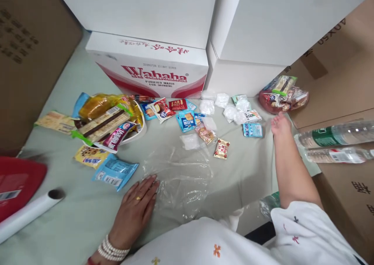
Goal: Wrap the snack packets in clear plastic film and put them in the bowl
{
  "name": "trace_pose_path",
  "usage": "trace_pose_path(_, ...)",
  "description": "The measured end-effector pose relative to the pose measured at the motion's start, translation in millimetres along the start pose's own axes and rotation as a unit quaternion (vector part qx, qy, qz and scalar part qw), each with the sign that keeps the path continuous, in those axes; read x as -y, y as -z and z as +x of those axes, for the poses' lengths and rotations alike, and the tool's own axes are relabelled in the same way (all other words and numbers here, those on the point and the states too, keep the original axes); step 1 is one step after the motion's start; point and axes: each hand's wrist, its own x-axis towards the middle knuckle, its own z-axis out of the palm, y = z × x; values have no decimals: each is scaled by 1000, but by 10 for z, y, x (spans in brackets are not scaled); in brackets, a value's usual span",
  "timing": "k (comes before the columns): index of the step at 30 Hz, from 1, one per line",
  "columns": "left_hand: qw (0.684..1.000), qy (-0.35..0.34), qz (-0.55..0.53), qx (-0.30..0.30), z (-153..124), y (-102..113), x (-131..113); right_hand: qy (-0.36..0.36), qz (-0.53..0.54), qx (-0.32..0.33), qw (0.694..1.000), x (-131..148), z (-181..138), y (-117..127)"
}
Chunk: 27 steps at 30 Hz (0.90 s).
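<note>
My left hand point(138, 208) lies flat on the pale green cloth with its fingers stretched out. Its fingertips touch the edge of a clear plastic bag point(182, 183), which is flattened and looks empty. My right hand point(281, 124) is extended to the far right, just in front of a clear bag filled with snacks point(283, 95). Its fingers look curled but are small and blurred, so I cannot make out whether they hold anything. Small snack packets are spread between the hands, among them a red-and-gold packet point(221, 148), a blue packet point(253, 130) and white crumpled sachets point(238, 112).
A white bowl point(142, 134) heaped with snacks stands at left, a blue snack packet point(115, 171) in front. Behind are a Wahaha water carton point(152, 72) and white boxes point(248, 78). Two water bottles point(336, 134) lie at right; a white tube point(32, 214) lies at left.
</note>
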Motion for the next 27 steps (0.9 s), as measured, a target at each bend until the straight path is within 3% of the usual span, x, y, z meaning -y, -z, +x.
trace_pose_path(6, 1000, -2, 0, 0, -90, -36, 37, -2, -22, 2, 1000, 219, 384, -155)
trace_pose_path(14, 1000, 17, -20, 16, -46, 31, 24, 42, -84, 41, 995, 340, 492, -391)
trace_pose_path(18, 999, 22, -19, 29, -28, 76, -54, 116, -92, 34, 988, 419, 243, -519)
trace_pose_path(21, 997, 33, -6, 66, -15, 87, -119, 240, -62, 49, 968, 348, -382, -596)
trace_pose_path(23, 995, 42, -3, 88, -4, 99, -156, 355, -55, 159, 919, 195, -1048, -569)
trace_pose_path(25, 994, 52, -2, 99, 5, 116, -187, 420, -121, 310, 844, -18, -1795, -482)
trace_pose_path(26, 993, 61, -1, 102, 8, 125, -200, 447, -156, 407, 781, -133, -2150, -435)
trace_pose_path(27, 992, 74, 1, 103, 9, 133, -210, 464, -176, 527, 690, -245, -2469, -401)
